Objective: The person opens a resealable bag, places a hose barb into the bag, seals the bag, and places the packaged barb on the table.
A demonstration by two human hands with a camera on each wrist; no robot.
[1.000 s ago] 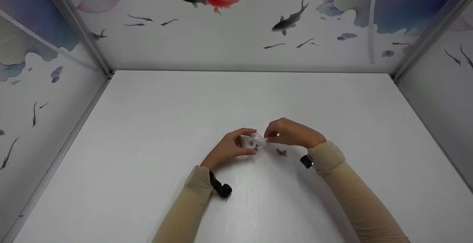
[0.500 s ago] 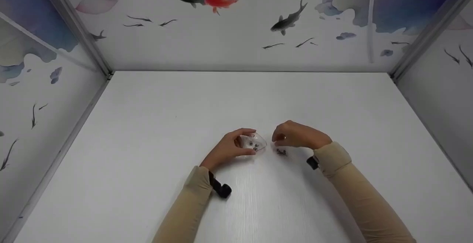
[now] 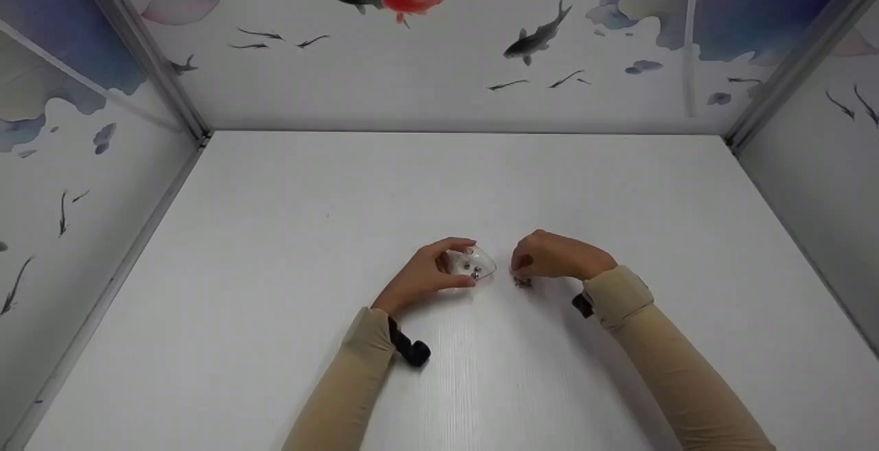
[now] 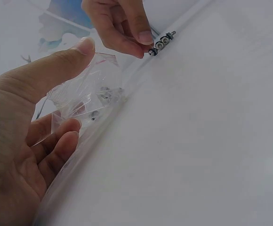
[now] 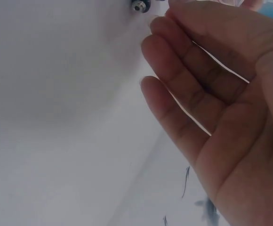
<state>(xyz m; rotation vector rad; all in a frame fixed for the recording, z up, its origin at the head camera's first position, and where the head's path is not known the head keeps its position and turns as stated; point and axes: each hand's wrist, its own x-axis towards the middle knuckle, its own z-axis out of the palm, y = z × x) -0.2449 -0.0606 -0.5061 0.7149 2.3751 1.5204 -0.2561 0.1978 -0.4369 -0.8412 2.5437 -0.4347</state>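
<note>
Head view: just below and right of the frame's centre, holding a small, crinkled bag of clear plastic [image 3: 486, 263] in the left hand [image 3: 420, 274], thumb on one side, fingers curled round the other. Visible through the film, a few tiny dark-and-silver metal pieces [image 3: 475, 273]. Farther right, reaching down with the right hand [image 3: 560, 255] to a little cluster of round, black-and-silver metal fittings [image 3: 523, 284] on the white desk [image 3: 275, 245]. In the left wrist view, lined up at upper middle, with thumb and forefinger drawn close together at the near end; cannot tell whether pinching or only touching. In the right wrist view, nothing visible in the palm. Partway along, judging by the split: some inside the bag, several loose on the desk. Cannot tell whether filling or emptying; if filling, only the loose cluster left to go in.
</note>
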